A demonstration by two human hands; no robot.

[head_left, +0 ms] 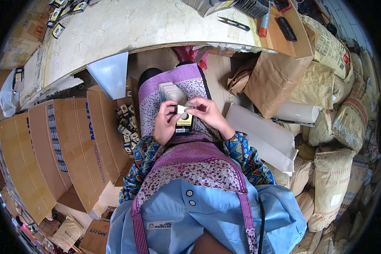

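Note:
A small black-and-yellow printed card point(184, 122) with a round grey spot near its middle is held up over my lap. My left hand point(167, 123) pinches it along its left edge, thumb in front. At its upper right edge are the closed fingers of my right hand point(208, 112), the thumb lying over the card's face. Whether something small is also between those fingertips is too small to tell. Just beyond the hands, a fanned stack of pale cards point(170, 90) rests on the purple flowered apron point(150, 95) across my thighs.
Ahead is a worn white table point(148, 25) with thread snips point(233, 23) and card stacks point(209, 6). At my left, an open carton point(101, 131) stands beside a heap of black-and-yellow packs point(127, 127). Paper-wrapped bundles point(262, 133) and sacks point(332, 182) crowd the right.

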